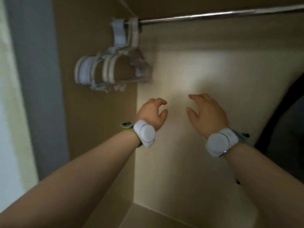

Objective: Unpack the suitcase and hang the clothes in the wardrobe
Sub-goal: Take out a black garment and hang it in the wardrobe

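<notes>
Looks up into the wardrobe [205,71], pale back panel lit at centre. Shows the steel rail [213,14] bare along most of its length, with white hangers [111,69] bunched at its left end. Holds left hand [152,112] and right hand [207,112] raised side by side below the rail, fingers loosely curled, gripping nothing, touching nothing. Shows no clothes and no suitcase. Probably sits at the hanger-fetching step — next calls for a reach up and left to lift one hanger clear of the rail
</notes>
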A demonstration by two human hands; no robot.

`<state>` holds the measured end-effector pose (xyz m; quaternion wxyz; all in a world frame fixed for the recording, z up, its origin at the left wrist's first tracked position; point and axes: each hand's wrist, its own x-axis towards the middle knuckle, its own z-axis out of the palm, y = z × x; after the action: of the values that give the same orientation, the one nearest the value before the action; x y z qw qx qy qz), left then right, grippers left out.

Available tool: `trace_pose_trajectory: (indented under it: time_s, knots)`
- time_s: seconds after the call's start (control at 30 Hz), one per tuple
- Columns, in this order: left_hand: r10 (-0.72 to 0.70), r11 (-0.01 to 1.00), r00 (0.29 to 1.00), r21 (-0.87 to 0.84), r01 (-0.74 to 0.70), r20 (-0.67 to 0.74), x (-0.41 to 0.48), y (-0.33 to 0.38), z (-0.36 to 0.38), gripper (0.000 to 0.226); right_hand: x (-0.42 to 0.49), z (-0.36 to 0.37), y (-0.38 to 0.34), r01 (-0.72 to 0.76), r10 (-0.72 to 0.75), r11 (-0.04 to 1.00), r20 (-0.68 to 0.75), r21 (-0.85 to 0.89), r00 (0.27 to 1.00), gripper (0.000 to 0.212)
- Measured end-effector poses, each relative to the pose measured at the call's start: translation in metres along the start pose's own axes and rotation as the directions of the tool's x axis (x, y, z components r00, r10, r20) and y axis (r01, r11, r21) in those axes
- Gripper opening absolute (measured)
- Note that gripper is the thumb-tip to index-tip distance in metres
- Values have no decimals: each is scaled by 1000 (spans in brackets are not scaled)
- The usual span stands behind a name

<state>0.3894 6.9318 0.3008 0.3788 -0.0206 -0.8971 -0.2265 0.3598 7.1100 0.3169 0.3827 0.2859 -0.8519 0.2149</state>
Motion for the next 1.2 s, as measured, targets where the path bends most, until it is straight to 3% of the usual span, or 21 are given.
trace_pose_trajectory:
  time_s: [0.23,0.47,0.6,0.7,0.77,0.83,0.93,1.2]
  knots:
    - [-248,964,949,142,223,196,-103,-86,-43,35,-59,107,-84,49,-118,977,336,209,935,47]
    - [-478,878,720,306,369,503,-236,-175,-98,32,-143,197,-197,76,-293,941,684,329,668,51]
    - [-642,766,592,439,469,488,-316,-241,-146,35,-185,234,-293,37,-349,920,770,391,533,43]
    - [-727,687,525,479,547,443,-358,-280,-176,35,-197,242,-322,-59,-191,957,772,283,607,33]
    - [-786,618,470,488,616,402,-394,-309,-206,35,-205,248,-335,-55,-163,965,751,256,640,33]
    - [-817,576,439,491,653,375,-413,-325,-223,35,-205,242,-322,-65,-133,972,760,225,637,39]
    - [-867,496,369,502,708,336,-449,-349,-256,35,-215,247,-352,-48,-125,984,860,171,495,51]
    - [-911,412,344,450,792,229,-489,-374,-293,34,-255,283,-492,113,-458,888,839,445,295,47]
